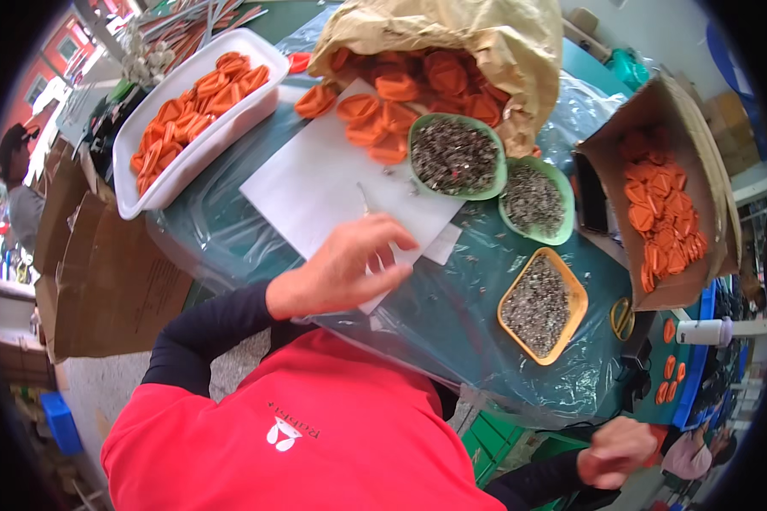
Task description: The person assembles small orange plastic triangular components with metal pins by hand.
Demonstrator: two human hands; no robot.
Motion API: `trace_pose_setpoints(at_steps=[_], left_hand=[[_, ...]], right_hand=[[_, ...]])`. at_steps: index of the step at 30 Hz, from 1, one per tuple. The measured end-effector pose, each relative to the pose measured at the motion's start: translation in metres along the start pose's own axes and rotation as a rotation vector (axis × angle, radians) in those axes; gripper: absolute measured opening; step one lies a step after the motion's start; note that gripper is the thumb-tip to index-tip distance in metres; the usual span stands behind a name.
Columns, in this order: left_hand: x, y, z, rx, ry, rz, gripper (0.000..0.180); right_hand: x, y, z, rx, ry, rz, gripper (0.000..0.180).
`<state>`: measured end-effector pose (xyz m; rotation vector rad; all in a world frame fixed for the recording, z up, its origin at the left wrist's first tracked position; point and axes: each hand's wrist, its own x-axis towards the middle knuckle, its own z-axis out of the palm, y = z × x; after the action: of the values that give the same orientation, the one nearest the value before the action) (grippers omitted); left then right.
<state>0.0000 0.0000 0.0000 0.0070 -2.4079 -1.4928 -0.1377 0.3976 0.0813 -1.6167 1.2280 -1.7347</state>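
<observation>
My left hand [341, 264] hovers over the near part of a white sheet [302, 183], fingers bent and thumb apart, holding nothing visible. A small, thin pointed item [364, 198] sits just beyond its fingers. My right hand [618, 451] is low at the right, past the table's near edge, fingers curled in. Blur hides whether anything is inside it; a patch of orange shows beside it. Orange plastic parts [388, 119] spill from a tan paper sack [511, 51] onto the sheet. Two green bowls [496, 189] [562, 230] and a yellow dish [578, 302] contain small metal pieces.
A white tub [264, 98] of orange parts stands at the left. An open cardboard box [694, 170] holds more at the right. Near it lie yellow-handled scissors [622, 319], loose orange parts [670, 368] and a white cup [703, 332]. Clear plastic film [452, 341] covers the green table.
</observation>
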Motion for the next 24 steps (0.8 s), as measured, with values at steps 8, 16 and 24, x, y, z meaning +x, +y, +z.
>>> trace_pose_setpoints(at_steps=[8,16,24], left_hand=[[0.013,-0.035,-0.03,-0.186,0.371,-0.297,0.018],[0.002,-0.052,-0.046,-0.278,0.514,-0.302,0.02],[0.007,-0.077,-0.055,-0.147,0.519,-0.331,0.018]], right_hand=[[0.161,0.111,0.096,-0.194,0.262,0.668,0.017],[0.195,0.228,0.15,-1.148,-0.102,0.485,0.028],[0.189,0.246,0.134,-0.943,-0.058,0.574,0.027]])
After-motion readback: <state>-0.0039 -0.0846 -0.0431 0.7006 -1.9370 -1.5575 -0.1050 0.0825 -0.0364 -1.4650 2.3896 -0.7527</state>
